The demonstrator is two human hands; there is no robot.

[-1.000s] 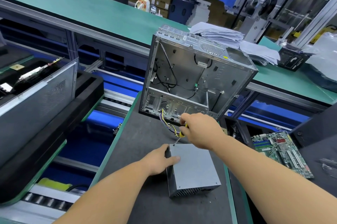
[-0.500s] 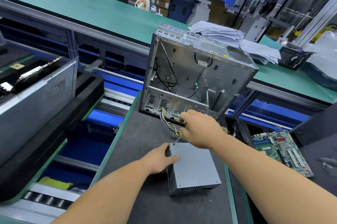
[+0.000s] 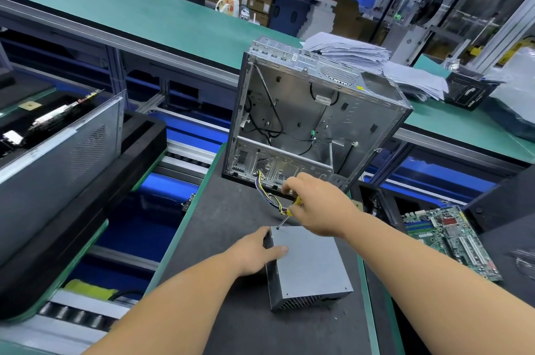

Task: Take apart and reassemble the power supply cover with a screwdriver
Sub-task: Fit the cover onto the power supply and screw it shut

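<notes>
Power supply: the grey metal power supply lies flat on the dark counter, near the person, its vented end facing the near edge.
Left hand: the left hand grips the supply's far-left corner, thumb lying on the top cover, fingers wrapped down the left side.
Right hand: the right hand is curled round the yellow handle of a screwdriver, fingers pinched at the handle's top.
Screwdriver: it stands tilted, its thin shaft running down and left, the tip set on a screw at the cover's far-left corner.
Wires: a bundle of yellow, blue and white wires trails from the far end of the supply towards the case.
Computer case: an open, gutted metal computer case stands upright on the counter just beyond the hands.
Right side: a green motherboard lies to the right, below counter level.
Far counter: stacked papers sit on a green counter behind the case.
</notes>
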